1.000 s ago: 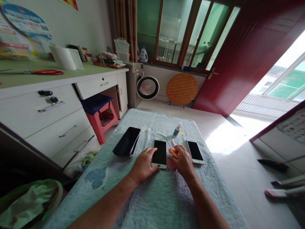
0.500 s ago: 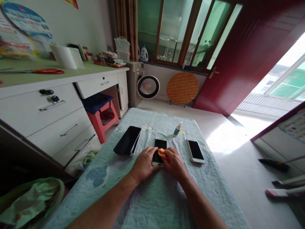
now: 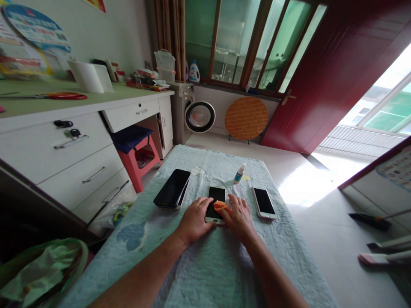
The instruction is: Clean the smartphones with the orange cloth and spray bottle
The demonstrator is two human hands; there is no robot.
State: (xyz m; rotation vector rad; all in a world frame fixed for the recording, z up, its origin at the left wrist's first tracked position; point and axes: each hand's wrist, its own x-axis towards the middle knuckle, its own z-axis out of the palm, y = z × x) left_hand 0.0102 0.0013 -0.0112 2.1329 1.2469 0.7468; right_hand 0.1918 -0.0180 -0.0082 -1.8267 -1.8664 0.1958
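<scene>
A white-framed phone (image 3: 216,198) lies face up in the middle of a table covered with a pale green quilted cloth (image 3: 205,265). My left hand (image 3: 194,221) rests against the phone's left edge, fingers curled onto it, holding it still. My right hand (image 3: 236,217) presses a small orange cloth (image 3: 221,206) onto the lower part of the phone's screen, fingers laid flat over the cloth. A second white phone (image 3: 263,202) lies to the right, a stack of dark phones (image 3: 172,194) to the left. A small spray bottle (image 3: 239,173) stands behind.
A white desk with drawers (image 3: 73,141) runs along the left, a red stool (image 3: 138,156) under it. A green bag (image 3: 38,273) sits at the lower left. A washing machine (image 3: 192,113) and a round wooden tabletop (image 3: 245,118) stand by the far wall.
My right hand carried the orange cloth from beside the middle phone onto its screen, then slid it a little to the right and down. My left hand stayed on the phone.
</scene>
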